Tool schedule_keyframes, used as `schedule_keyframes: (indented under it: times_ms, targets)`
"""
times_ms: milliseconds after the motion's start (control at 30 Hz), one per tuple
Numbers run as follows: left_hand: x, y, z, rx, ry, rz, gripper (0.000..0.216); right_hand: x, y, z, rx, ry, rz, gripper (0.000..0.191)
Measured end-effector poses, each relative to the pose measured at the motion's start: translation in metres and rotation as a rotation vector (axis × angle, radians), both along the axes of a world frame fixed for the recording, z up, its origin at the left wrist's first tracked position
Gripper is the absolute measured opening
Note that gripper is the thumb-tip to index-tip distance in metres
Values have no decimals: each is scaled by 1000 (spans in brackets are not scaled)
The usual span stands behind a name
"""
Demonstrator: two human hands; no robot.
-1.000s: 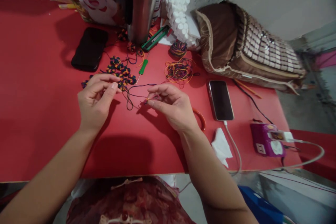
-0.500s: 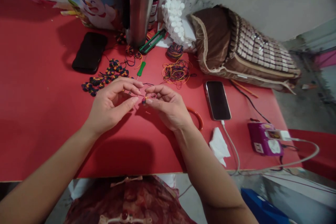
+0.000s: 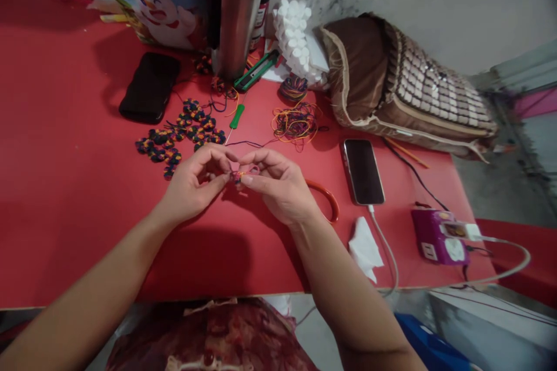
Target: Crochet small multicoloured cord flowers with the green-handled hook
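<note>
Over a red table (image 3: 65,197), my left hand (image 3: 195,182) and my right hand (image 3: 276,185) meet fingertip to fingertip. Both pinch a small knot of multicoloured cord (image 3: 238,175) between thumb and forefinger. A thin dark strand (image 3: 248,143) runs from the knot back toward a loose tangle of orange and purple cord (image 3: 296,122). Several finished multicoloured knotted pieces (image 3: 180,134) lie in a row just beyond my left hand. A green-handled tool (image 3: 237,116) lies behind them.
A black phone (image 3: 150,87) lies back left, another phone (image 3: 363,171) on a cable to the right, beside a purple power strip (image 3: 439,237). A steel flask (image 3: 237,11), green cutter (image 3: 256,69), brown bag (image 3: 404,87), orange bangle (image 3: 326,197) and tissue (image 3: 365,246) are around.
My left hand has come in from the left and now pinches the knot together with my right hand. The finished pieces it covered before lie in plain view.
</note>
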State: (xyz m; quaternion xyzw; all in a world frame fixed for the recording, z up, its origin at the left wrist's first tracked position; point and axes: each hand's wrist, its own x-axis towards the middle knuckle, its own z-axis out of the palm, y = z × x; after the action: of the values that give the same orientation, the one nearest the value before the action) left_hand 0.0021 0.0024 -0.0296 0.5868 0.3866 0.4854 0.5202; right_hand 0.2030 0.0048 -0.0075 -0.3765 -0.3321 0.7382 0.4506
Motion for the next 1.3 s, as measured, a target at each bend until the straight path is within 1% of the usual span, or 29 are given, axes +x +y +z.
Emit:
schedule_keyframes:
  times_ms: [67,133,200,267,333,433,500,567,667,733,833,933,1067,1167,1233,1300]
  targets:
    - [-4,1,-1,29,27,-56,13,0,1,1,7,63,-13,30]
    - [-7,2,-3,63,63,-75,17,2,2,2,19,89,-31,26]
    - [-8,4,-5,77,110,-33,17,4,2,2,49,80,-36,24]
    - [-7,5,-6,43,130,22,13,7,2,2,95,74,-2,23]
    - [-6,7,-5,-79,53,41,11,8,1,2,127,65,67,21]
    - [-7,7,0,-360,-228,9,18,6,-2,0,94,23,171,17]
    - [-7,7,6,-499,-412,-44,28,4,-3,-3,41,3,185,18]
    - [-8,6,11,-552,-515,-101,33,3,-3,-5,1,-4,157,20]
    - [-10,4,16,-568,-547,-135,28,4,-1,-8,-14,-11,80,24]
    - [-11,2,17,-553,-516,-141,25,5,0,-9,-20,-7,42,24]
    - [-13,1,16,-489,-442,-174,26,8,2,-8,-22,2,12,23]
    - [-12,4,12,-441,-440,-114,25,9,3,-6,-9,-2,-4,24]
    - [-11,8,6,-447,-421,-2,21,7,3,-4,-5,3,21,25]
    - [-10,9,8,-432,-371,49,17,7,3,-2,36,41,36,24]
    - [-10,9,12,-442,-388,44,21,8,4,-2,63,52,-4,23]
    - [-10,10,15,-488,-448,-10,26,10,4,-2,80,42,-40,23]
